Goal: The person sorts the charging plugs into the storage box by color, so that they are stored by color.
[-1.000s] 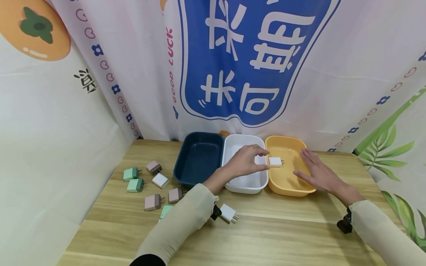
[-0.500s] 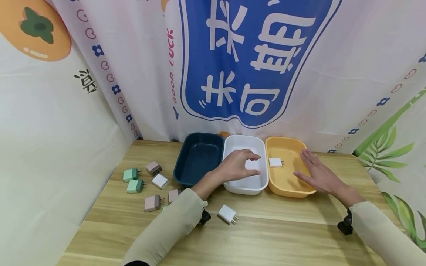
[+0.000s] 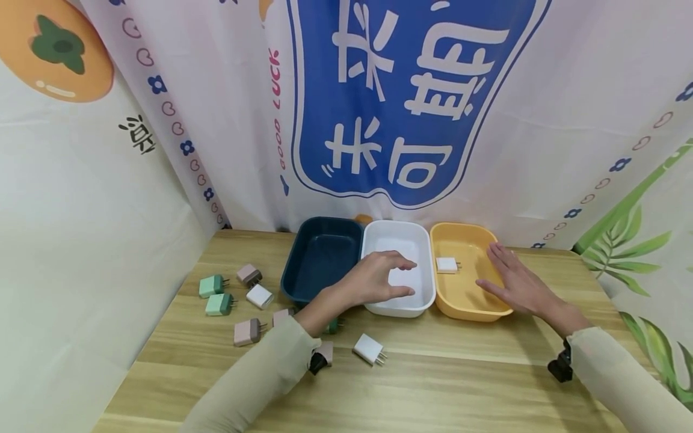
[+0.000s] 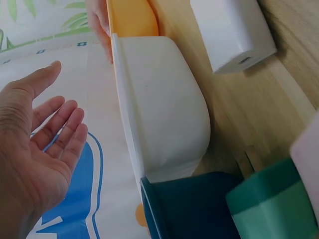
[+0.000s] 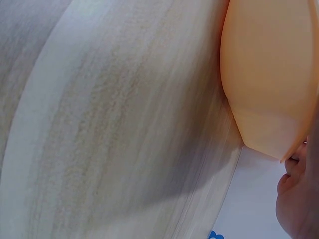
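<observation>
Thumb and fingers of the left hand [image 3: 373,279] stand wide apart in a C, holding nothing, over the rounded white plastic tray [image 3: 400,237]. Fingers of the right hand [image 3: 514,285] are extended at the right rim of the rounded yellow plastic tray [image 3: 460,297], thumb over its inside; how firmly they touch it cannot be told.

Between a boxy white plastic charger [image 3: 369,349] in front of the white tray and the beige right sleeve [image 3: 612,361], a broad stretch of light wooden table [image 3: 460,385] runs open. Its back edge lies just behind the trays, near the printed white curtain [image 3: 243,120]; its left edge slants past the other chargers.

3 trays stand side by side, the rounded navy plastic tray [image 3: 325,261] leftmost. Inside the yellow tray, 1 white charger [image 3: 446,265] lies near the left wall, prongs rightward. Left of the navy tray lie 2 mint-green chargers [image 3: 219,304], 1 white charger [image 3: 260,296] and pink chargers [image 3: 246,331]; the left arm partly covers more.
</observation>
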Action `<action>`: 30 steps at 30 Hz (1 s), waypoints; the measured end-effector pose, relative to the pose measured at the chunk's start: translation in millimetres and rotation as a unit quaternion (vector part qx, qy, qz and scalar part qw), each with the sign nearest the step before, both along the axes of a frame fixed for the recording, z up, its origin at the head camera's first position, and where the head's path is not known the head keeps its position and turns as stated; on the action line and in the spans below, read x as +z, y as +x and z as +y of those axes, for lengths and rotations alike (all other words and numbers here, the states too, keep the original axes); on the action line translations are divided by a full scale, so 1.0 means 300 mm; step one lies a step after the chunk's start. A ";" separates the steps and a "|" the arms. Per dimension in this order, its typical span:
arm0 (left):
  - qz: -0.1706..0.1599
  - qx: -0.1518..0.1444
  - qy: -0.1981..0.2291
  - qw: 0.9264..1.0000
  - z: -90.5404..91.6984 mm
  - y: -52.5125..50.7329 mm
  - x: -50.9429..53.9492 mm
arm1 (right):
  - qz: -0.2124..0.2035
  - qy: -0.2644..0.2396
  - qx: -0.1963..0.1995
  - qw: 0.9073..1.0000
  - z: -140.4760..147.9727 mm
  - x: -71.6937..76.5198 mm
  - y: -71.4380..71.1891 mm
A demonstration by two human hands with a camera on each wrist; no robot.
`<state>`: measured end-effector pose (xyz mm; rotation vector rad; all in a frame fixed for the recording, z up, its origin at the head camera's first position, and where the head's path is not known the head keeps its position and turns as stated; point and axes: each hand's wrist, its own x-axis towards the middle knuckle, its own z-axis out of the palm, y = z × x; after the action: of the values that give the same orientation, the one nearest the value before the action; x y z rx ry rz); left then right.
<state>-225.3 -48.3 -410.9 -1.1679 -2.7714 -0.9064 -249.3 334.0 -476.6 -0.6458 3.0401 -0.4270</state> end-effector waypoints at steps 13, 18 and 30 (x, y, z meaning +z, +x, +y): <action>-0.023 -0.014 -0.023 0.999 -0.057 0.045 0.002 | 0.008 -0.005 0.003 1.000 0.005 -0.012 -0.003; -0.033 -0.029 -0.026 0.999 -0.082 0.063 -0.004 | 0.006 -0.004 0.005 1.000 0.004 -0.012 -0.007; -0.063 -0.069 -0.031 0.995 -0.134 0.111 -0.007 | 0.013 -0.011 0.012 1.000 0.008 -0.011 -0.004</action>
<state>-191.8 -88.5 -413.0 -1.3740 -2.8674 -0.9417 -250.6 336.4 -479.8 -0.6927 3.0539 -0.4552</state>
